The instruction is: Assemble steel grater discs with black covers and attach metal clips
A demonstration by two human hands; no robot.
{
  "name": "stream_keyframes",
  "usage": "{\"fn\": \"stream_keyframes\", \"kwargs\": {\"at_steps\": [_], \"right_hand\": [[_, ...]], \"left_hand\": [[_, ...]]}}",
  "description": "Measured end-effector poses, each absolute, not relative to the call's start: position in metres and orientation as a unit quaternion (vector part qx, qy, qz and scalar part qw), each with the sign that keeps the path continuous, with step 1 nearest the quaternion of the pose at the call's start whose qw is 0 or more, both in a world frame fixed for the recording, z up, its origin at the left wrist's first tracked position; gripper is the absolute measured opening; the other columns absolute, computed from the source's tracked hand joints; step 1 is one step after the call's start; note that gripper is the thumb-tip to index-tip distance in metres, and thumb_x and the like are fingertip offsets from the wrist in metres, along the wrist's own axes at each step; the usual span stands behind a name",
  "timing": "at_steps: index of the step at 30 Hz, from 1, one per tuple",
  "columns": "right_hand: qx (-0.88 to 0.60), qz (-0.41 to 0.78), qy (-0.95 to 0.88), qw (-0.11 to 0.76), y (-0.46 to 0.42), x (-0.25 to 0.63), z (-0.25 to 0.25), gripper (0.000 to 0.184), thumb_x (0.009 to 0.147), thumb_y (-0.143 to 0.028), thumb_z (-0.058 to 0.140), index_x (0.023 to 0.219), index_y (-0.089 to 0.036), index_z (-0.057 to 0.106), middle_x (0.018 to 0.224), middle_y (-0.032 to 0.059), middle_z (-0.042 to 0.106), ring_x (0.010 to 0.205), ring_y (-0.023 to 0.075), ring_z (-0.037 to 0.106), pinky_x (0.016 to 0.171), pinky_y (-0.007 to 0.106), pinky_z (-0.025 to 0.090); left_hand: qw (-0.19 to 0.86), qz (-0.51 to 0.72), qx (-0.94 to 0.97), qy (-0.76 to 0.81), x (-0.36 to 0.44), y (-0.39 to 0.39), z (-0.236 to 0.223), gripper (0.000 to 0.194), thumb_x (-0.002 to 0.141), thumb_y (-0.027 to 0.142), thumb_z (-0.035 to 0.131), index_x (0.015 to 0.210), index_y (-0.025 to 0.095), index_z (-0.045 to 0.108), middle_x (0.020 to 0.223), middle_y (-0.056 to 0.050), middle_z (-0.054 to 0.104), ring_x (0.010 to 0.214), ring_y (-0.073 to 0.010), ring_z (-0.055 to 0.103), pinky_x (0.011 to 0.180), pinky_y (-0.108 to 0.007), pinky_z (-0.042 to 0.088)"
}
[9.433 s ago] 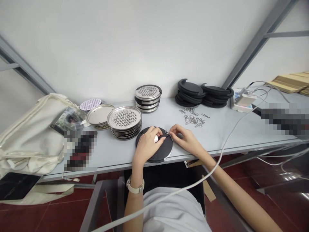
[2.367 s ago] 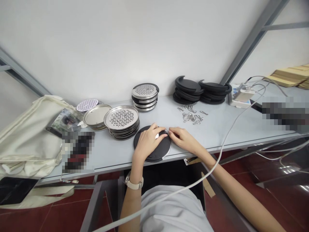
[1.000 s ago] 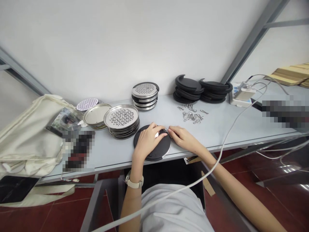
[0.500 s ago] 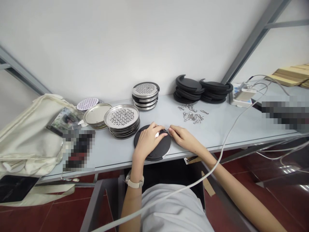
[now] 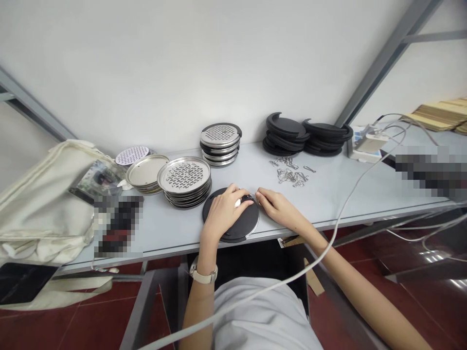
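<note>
A round black disc (image 5: pixel 245 226) with a metal rim lies flat at the table's front edge. My left hand (image 5: pixel 225 209) is curled over its top and holds it down, thumb and fingers near its far right edge. Something small and white (image 5: pixel 238 203) shows between that thumb and the fingers. My right hand (image 5: pixel 272 204) pinches at the disc's right edge, on what looks like a small metal clip (image 5: pixel 251 195), mostly hidden by the fingertips. Loose metal clips (image 5: pixel 292 176) lie behind my right hand.
Left of the disc stands a stack of metal grater discs (image 5: pixel 185 175), beside plain metal discs (image 5: pixel 148 170). Further back are rimmed grater discs (image 5: pixel 221 136) and black round holders (image 5: pixel 286 129). A white cable (image 5: pixel 341 218) crosses over my right forearm. A cream bag (image 5: pixel 47 194) lies left.
</note>
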State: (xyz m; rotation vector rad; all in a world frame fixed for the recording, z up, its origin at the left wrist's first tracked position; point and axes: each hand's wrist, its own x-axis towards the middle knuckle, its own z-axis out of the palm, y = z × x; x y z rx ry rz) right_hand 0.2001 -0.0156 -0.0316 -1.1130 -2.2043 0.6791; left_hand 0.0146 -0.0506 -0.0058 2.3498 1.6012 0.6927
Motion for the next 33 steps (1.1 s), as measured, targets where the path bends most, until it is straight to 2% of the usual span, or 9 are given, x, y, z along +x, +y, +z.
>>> {"fn": "stream_keyframes", "kwargs": {"at_steps": [20,29,33], "right_hand": [[-0.439,0.272,-0.799,0.309,-0.0138,0.2023,-0.0325,0.029,0.099,-0.035,0.03,0.073,-0.022,0.038,0.064,-0.002,0.048,0.059,0.0147,0.049,0.061,0.027,0.036],[-0.393,0.237,-0.841,0.286,-0.0161,0.2001,-0.0277,0.029,0.097,-0.028,0.034,0.071,-0.021,0.046,0.065,0.0003,0.053,0.063,0.0159,0.05,0.063,0.027,0.037],[-0.398,0.238,-0.84,0.282,-0.0156,0.2,-0.0282,0.03,0.097,-0.029,0.034,0.07,-0.021,0.044,0.064,0.0,0.052,0.063,0.0156,0.05,0.063,0.027,0.036]], "left_hand": [[0.114,0.233,0.798,0.544,0.0147,-0.0506,-0.0057,0.025,0.093,0.041,0.048,0.11,0.03,0.062,0.1,0.0,0.057,0.083,-0.0146,0.061,0.072,-0.025,0.044],[0.116,0.233,0.791,0.554,0.0159,-0.0508,-0.0051,0.024,0.091,0.042,0.05,0.107,0.026,0.058,0.097,0.0,0.058,0.083,-0.0158,0.061,0.074,-0.027,0.045],[0.107,0.225,0.797,0.551,0.0156,-0.051,-0.0046,0.023,0.092,0.042,0.047,0.106,0.027,0.058,0.098,-0.001,0.057,0.081,-0.0153,0.061,0.071,-0.026,0.045]]}}
